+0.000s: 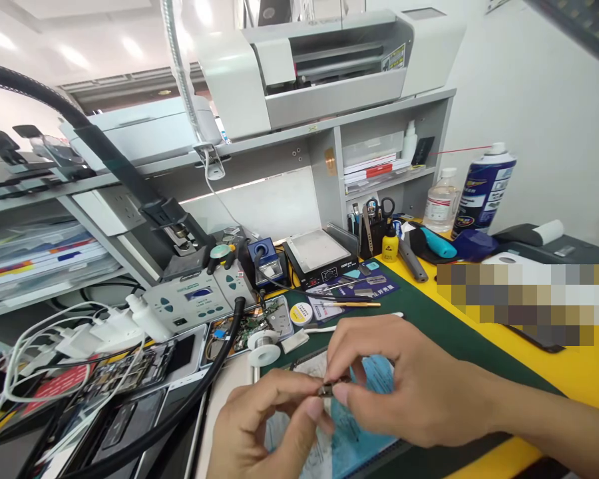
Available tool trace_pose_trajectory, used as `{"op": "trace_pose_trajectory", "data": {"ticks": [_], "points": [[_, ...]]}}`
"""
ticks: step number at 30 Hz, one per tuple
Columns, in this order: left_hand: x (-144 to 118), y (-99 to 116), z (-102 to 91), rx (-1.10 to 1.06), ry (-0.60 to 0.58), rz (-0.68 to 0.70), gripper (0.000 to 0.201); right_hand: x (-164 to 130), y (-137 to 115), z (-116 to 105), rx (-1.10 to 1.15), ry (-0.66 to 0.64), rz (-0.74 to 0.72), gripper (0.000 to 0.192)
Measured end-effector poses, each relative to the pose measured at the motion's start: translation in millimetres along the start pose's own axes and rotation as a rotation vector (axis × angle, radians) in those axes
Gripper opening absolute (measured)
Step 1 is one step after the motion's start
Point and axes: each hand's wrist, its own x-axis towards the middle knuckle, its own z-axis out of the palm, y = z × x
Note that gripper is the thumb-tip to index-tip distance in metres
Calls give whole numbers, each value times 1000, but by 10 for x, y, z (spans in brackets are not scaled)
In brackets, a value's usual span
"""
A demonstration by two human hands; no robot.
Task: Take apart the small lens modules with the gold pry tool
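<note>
My left hand [274, 422] and my right hand [404, 386] meet low in the middle of the view, over a blue and white sheet [367, 432] on a dark green mat. Between the fingertips of both hands is a small dark metallic part [325, 390]. It is too small and too covered by fingers to name. Each hand pinches it with thumb and forefinger. Just behind the hands lie a white cable [324, 329] and a spool of solder wire [263, 348].
A grey rework station [192, 299], a black hose [224, 352] and phone parts [130, 376] crowd the left. Behind stand a hot plate [319, 253], a yellow bottle [390, 245] and a spray can [484, 189]. The green mat [449, 339] stretches right, beside a yellow surface.
</note>
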Motion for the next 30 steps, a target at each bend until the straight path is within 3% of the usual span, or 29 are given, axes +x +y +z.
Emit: {"op": "trace_pose_trajectory", "data": {"ticks": [4,8,11,16,23,27,30], "points": [[2,39,26,11,8,-63,17,42,-41,-12,147,-80,305,5],[20,92,63,-73,-22,-286,29,81,-32,-8,339,-136,559,5],[45,141,84,-157,-27,-442,29,90,17,18,427,-152,670,7],[99,200,122,-237,-35,-574,27,78,108,64,538,-171,709,6],[125,223,178,-274,15,-642,25,75,195,107,657,-155,729,4],[123,213,149,-291,-14,-625,27,81,177,98,644,-161,745,3],[104,181,115,-245,-16,-554,26,66,107,65,504,-145,661,6]]}}
